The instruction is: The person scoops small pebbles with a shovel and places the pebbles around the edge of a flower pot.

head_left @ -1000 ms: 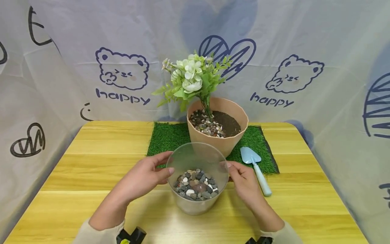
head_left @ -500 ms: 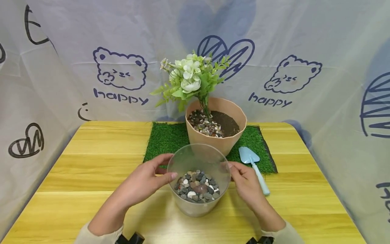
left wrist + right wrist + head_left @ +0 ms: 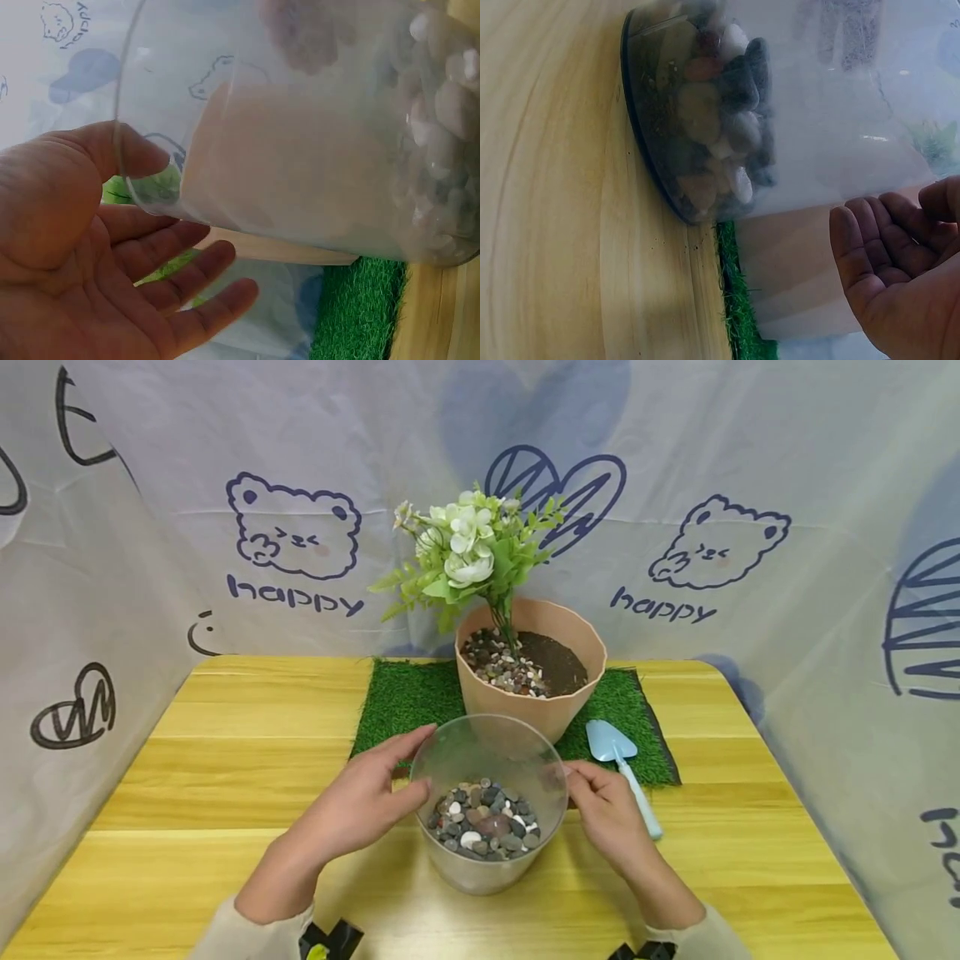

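Note:
A clear plastic tub (image 3: 487, 760) stands on the table, with a layer of mixed grey, brown and white pebbles (image 3: 483, 822) at its bottom. My left hand (image 3: 360, 797) holds the tub's rim from the left. In the left wrist view its thumb shows through the clear wall at the rim, and the other fingers (image 3: 202, 311) spread outside. On the opposite side my right hand (image 3: 607, 810) pinches the rim, its fingers curled (image 3: 877, 232) in the right wrist view. Behind the tub is a peach flowerpot (image 3: 525, 710) with soil, small stones and white artificial flowers (image 3: 468, 543).
The pot stands on a green artificial-turf mat (image 3: 408, 693). A light blue hand trowel (image 3: 611, 743) lies to the right, its blade on the mat and its handle on the wooden table (image 3: 225, 735). A printed cloth (image 3: 420, 427) hangs behind and at both sides.
The tub stays almost in place, a little lower in view than a second ago. My left hand's fingers have straightened and shifted up slightly along the rim. My right hand barely moves.

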Motion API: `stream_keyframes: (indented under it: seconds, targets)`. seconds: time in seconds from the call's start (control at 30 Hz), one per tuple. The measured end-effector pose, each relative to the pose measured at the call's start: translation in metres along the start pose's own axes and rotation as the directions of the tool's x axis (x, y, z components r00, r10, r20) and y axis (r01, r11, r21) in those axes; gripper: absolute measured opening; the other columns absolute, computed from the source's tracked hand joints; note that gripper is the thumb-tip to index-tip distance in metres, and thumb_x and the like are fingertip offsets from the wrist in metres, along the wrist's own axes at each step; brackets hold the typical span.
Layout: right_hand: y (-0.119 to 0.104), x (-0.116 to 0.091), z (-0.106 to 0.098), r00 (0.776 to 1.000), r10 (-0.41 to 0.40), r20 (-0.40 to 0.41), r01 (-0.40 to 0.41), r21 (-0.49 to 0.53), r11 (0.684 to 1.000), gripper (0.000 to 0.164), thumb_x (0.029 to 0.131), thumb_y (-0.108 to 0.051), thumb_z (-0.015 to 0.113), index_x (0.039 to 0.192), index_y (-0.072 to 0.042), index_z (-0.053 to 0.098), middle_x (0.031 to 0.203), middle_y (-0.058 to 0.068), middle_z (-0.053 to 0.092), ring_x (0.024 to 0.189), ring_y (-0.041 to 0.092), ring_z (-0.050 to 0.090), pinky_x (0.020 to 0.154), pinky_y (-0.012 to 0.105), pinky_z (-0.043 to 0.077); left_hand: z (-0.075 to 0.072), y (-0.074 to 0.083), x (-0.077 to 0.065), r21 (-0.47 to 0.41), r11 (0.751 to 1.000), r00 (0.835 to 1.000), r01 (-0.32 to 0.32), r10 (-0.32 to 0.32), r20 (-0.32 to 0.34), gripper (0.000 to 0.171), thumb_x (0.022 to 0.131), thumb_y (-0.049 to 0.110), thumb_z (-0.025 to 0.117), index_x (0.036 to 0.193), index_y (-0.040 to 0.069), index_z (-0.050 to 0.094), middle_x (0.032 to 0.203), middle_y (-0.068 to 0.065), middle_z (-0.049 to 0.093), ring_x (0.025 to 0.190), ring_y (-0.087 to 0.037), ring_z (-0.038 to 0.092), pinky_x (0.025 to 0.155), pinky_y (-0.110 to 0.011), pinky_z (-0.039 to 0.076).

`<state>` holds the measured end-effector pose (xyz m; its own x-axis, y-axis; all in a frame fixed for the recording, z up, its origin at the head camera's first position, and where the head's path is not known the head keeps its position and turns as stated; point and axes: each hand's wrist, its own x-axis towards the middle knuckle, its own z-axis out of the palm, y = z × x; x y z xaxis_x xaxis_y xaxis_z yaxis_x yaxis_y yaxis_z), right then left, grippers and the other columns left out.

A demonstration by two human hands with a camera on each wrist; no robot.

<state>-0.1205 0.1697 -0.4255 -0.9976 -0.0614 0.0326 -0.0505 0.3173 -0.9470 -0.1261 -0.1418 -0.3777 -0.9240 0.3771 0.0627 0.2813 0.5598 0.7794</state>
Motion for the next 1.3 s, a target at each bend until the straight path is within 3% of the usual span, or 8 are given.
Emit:
stream_keyframes:
  seconds: [0.17, 0.33, 0.53, 0.63, 0.73, 0.9, 1.13, 1.3]
  targets:
    - [-0.002, 0.0, 0.002, 1.0, -0.001, -0.013, 0.001, -0.012, 1.0, 0.029, 0.109, -0.011, 0.052, 0.116, -0.001, 0.078, 0.112, 0.016, 0.079, 0.098, 0.018, 0.075, 0.084, 0.026, 0.064, -0.001, -0.001, 0.004, 0.196, 0.978, 0.995, -0.069, 0.081, -0.053, 0.063, 0.101, 0.025, 0.063, 0.16, 0.012, 0.046, 0.162, -0.013, 0.049, 0.143, -0.038, 0.052, 0.119, -0.057, 0.045]
    - [-0.001, -0.002, -0.002, 1.0, -0.002, -0.024, 0.002, -0.03, 1.0, 0.028, 0.11, -0.012, 0.053, 0.115, -0.002, 0.078, 0.11, 0.014, 0.08, 0.093, 0.012, 0.074, 0.082, 0.028, 0.065, -0.002, -0.001, 0.006, 0.4, 0.899, 0.975, -0.179, 0.217, -0.051, 0.058, 0.102, 0.026, 0.058, 0.157, 0.007, 0.05, 0.158, -0.016, 0.053, 0.149, -0.036, 0.046, 0.125, -0.054, 0.038]
    - [0.007, -0.003, -0.02, 0.999, -0.017, -0.046, 0.014, -0.081, 0.997, 0.027, 0.11, -0.014, 0.055, 0.116, 0.001, 0.077, 0.107, 0.017, 0.078, 0.091, 0.012, 0.074, 0.08, 0.032, 0.067, -0.002, 0.002, 0.006, 0.473, 0.853, 0.96, -0.222, 0.275, -0.046, 0.055, 0.104, 0.026, 0.056, 0.154, 0.005, 0.053, 0.153, -0.015, 0.058, 0.144, -0.034, 0.051, 0.123, -0.051, 0.043]
    - [0.014, -0.001, -0.034, 0.998, -0.027, -0.053, 0.018, -0.171, 0.985, 0.028, 0.111, -0.017, 0.056, 0.118, 0.001, 0.076, 0.107, 0.018, 0.078, 0.092, 0.019, 0.076, 0.079, 0.03, 0.066, -0.003, 0.004, 0.005, 0.494, 0.84, 0.959, -0.223, 0.28, -0.044, 0.053, 0.104, 0.026, 0.056, 0.153, 0.004, 0.054, 0.154, -0.015, 0.058, 0.147, -0.034, 0.05, 0.127, -0.051, 0.036]
    - [0.02, 0.0, -0.046, 0.998, -0.034, -0.061, 0.013, -0.311, 0.95, 0.029, 0.11, -0.022, 0.058, 0.12, -0.003, 0.077, 0.108, 0.015, 0.078, 0.086, 0.02, 0.074, 0.074, 0.029, 0.064, -0.004, 0.004, 0.004, 0.516, 0.829, 0.959, -0.215, 0.28, -0.05, 0.053, 0.104, 0.025, 0.057, 0.152, 0.003, 0.055, 0.156, -0.013, 0.056, 0.15, -0.034, 0.047, 0.131, -0.052, 0.028]
    - [0.029, -0.001, -0.067, 0.994, -0.077, -0.076, 0.025, -0.531, 0.847, 0.03, 0.11, -0.028, 0.059, 0.122, -0.008, 0.077, 0.109, 0.01, 0.079, 0.084, 0.016, 0.069, 0.073, 0.034, 0.058, -0.002, 0.007, 0.004, 0.523, 0.826, 0.963, -0.211, 0.268, -0.035, 0.053, 0.104, 0.023, 0.056, 0.153, 0.001, 0.054, 0.156, -0.015, 0.055, 0.15, -0.035, 0.046, 0.131, -0.051, 0.027]
    - [0.033, 0.002, -0.09, 0.992, -0.109, -0.064, 0.042, -0.649, 0.76, 0.032, 0.109, -0.025, 0.058, 0.125, -0.003, 0.074, 0.114, 0.014, 0.077, 0.088, 0.026, 0.072, 0.075, 0.048, 0.061, -0.004, 0.01, 0.004, 0.5, 0.846, 0.973, -0.184, 0.23, -0.03, 0.055, 0.103, 0.02, 0.057, 0.155, 0.002, 0.05, 0.154, -0.018, 0.056, 0.145, -0.036, 0.05, 0.123, -0.054, 0.042]
    - [0.036, 0.001, -0.099, 1.0, -0.001, -0.031, -0.021, -0.708, 0.706, 0.033, 0.108, -0.026, 0.06, 0.124, -0.001, 0.072, 0.105, 0.011, 0.076, 0.085, 0.024, 0.07, 0.073, 0.047, 0.059, -0.001, 0.009, 0.006, 0.483, 0.855, 0.973, -0.188, 0.228, -0.024, 0.056, 0.103, 0.02, 0.057, 0.156, 0.002, 0.05, 0.154, -0.017, 0.056, 0.144, -0.035, 0.051, 0.121, -0.053, 0.044]
